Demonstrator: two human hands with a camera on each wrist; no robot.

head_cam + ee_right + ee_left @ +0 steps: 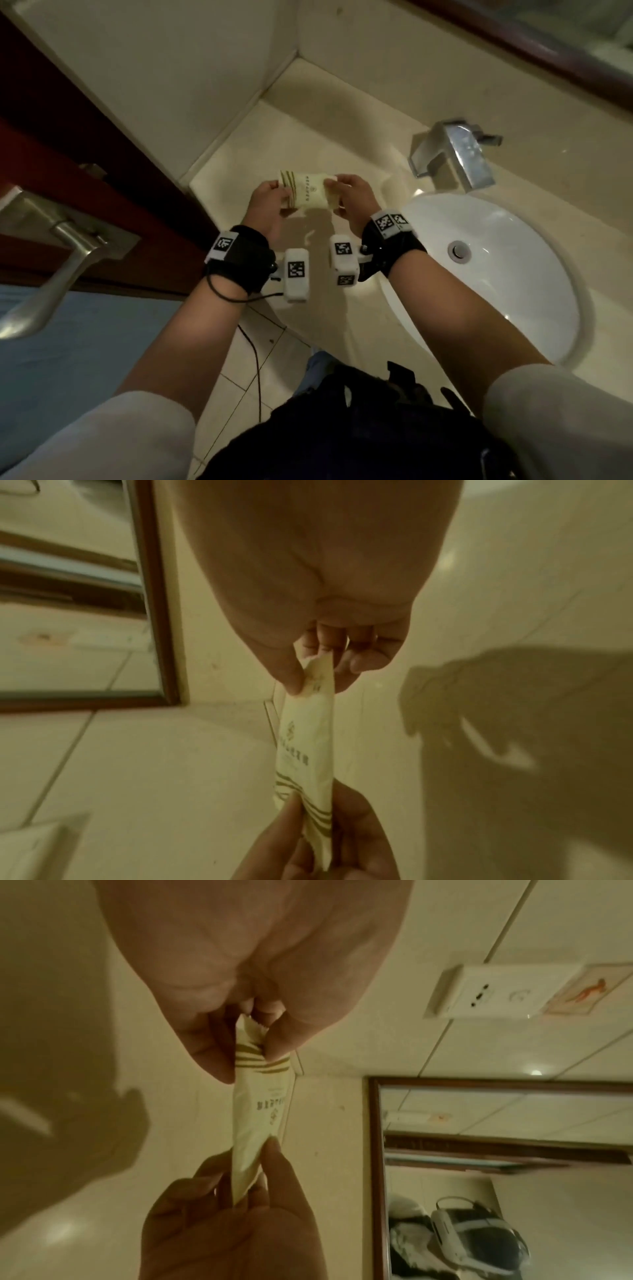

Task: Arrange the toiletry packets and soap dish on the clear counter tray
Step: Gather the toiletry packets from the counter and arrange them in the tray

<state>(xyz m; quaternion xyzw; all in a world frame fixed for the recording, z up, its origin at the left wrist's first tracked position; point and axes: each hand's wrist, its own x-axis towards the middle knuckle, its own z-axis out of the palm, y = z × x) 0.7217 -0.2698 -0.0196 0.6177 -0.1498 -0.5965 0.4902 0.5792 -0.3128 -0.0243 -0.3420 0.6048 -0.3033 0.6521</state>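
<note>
Pinching one cream toiletry packet [308,190] by opposite ends: left hand [265,202] on the striped end, right hand [352,200] on the plain end. Long axis runs hand to hand above the counter [308,137]; clear tray not discernible.

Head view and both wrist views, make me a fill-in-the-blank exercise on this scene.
1. The cream packet with olive stripes is held by ____ hands.
2. The left hand pinches the packet's ____ end.
3. The chrome faucet stands behind the white oval ____.
4. The right hand pinches the ____ end.

Missing: both; striped; sink; plain
</note>
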